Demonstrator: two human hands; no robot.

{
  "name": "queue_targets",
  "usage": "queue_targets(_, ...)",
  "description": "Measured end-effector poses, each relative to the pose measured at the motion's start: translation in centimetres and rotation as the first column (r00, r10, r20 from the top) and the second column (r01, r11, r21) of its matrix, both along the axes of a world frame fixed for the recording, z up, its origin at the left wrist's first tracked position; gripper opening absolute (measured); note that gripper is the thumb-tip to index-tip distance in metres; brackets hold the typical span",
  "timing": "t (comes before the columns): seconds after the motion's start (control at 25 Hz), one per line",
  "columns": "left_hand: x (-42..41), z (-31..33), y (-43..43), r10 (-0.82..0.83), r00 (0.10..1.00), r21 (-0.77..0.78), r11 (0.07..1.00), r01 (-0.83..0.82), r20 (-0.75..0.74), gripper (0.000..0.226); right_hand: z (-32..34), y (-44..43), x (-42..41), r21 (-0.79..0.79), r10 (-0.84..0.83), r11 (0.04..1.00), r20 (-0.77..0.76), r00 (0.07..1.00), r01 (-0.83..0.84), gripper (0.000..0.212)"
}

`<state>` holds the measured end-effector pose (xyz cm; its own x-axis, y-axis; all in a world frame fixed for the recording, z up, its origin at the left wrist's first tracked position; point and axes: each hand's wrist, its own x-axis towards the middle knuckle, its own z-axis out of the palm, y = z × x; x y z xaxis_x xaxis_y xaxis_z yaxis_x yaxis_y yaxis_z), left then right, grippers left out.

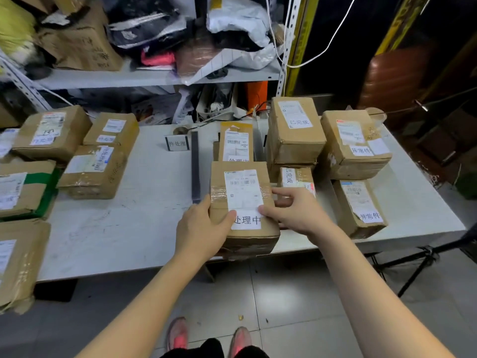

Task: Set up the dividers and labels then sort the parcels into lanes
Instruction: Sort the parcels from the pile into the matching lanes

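Clasping the 处理中 parcel (pixel 242 200) by its sides, left hand (pixel 202 229) and right hand (pixel 295 211) square it just right of the divider (pixel 195 164), apparently its lane.

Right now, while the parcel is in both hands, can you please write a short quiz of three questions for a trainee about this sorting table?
1. True or false: the left hand and the right hand both hold the front 处理中 parcel.
2. On which side of the dark divider strip does this parcel lie? A. to its left; B. to its right; C. across it.
3. Fill in: the rear right-end parcel and the front right-end parcel both bear a label that reads ____.

Key: 1 true; 2 B; 3 异常件.
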<state>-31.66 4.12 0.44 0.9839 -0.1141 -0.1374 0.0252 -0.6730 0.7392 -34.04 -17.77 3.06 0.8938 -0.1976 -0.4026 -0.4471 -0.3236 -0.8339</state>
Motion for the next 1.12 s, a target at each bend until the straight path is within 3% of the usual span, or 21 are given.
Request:
queue_targets(0.12, 0.3, -1.8, -0.4, 0.009, 0.999, 0.025, 1.000, -0.008, -0.044, 0.048, -2.0, -0.1, 0.3, 0.033, -0.006, 0.999, -0.012, 1.000, 0.006, 0.066)
queue_targets(0.28, 0.8, -4.3, -0.4, 0.015, 0.996, 0.077, 0.997, -0.008, -0.089, 0.053, -3.8, 0.2, 0.8, 0.035, 0.019, 0.999, -0.044, 0.999, -0.018, 0.060)
queue_targets(0.44, 1.0, -5.6, -0.9, 0.041, 0.987, 0.027, 0.999, -0.037, -0.153, 0.057, -5.3, 0.9, 1.4, -0.079, -0.009, 0.997, -0.041, 0.999, 0.006, 0.072)
queue_targets(0.64, 2.1, -5.6, -0.8, 0.029, 0.989, 0.053, 0.998, -0.021, -0.147, 0.058, -5.0, 0.7, 2.5, -0.210, 0.029, 0.977, -0.056, 0.998, -0.040, 0.070)
queue_targets(0.84, 3.5, -2.6, 0.6, -0.036, 0.999, 0.150, 0.988, 0.032, 0.027, 0.067, -2.8, 2.1, 4.3, -0.535, 0.144, 0.841, 0.082, 0.986, -0.078, 0.065)
queue_targets(0.96, 5.6, -0.2, 3.8, -0.033, 0.989, 0.285, 0.958, -0.008, 0.141, 0.075, -1.1, 4.6, 6.6, -0.587, 0.323, 0.788, 0.137, 0.936, -0.186, 0.066)
queue_targets(1.12, 8.6, 1.5, 10.4, -0.005, 0.977, 0.421, 0.903, -0.088, 0.215, 0.075, 0.5, 9.6, 10.7, -0.632, 0.441, 0.736, 0.176, 0.880, -0.243, 0.063)
